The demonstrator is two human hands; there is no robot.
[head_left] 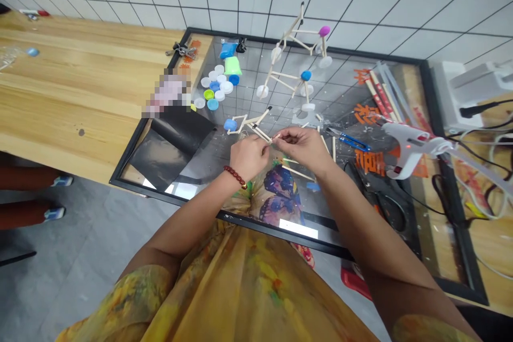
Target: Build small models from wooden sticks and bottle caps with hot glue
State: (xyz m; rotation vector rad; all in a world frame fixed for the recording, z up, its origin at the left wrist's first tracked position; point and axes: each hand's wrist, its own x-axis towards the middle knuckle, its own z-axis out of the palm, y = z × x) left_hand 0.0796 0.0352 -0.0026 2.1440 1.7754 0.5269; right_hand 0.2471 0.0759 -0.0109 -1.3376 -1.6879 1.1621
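Note:
My left hand [249, 157], closed, steadies a small stick model [259, 127] made of pale wooden sticks with dark joints. A blue lump [230, 125] is fixed to its left end. My right hand [301, 147] is in a pinch at the near end of the model, close to the left fingertips; the fingers hide what is between them. Two similar stick models with cap wheels stand behind, one with a blue ball [306, 75], the other with a magenta ball [324, 31]. Loose sticks [298, 172] lie under and beside my right hand.
A white glue gun [412, 147] with a cord rests at right, near blue thread snips [352, 141] and black scissors [385, 203]. Several bottle caps [219, 85] and a black sheet [170, 144] lie at left. The glass board has a raised black frame [280, 228]. Another person's legs [28, 187] show at left.

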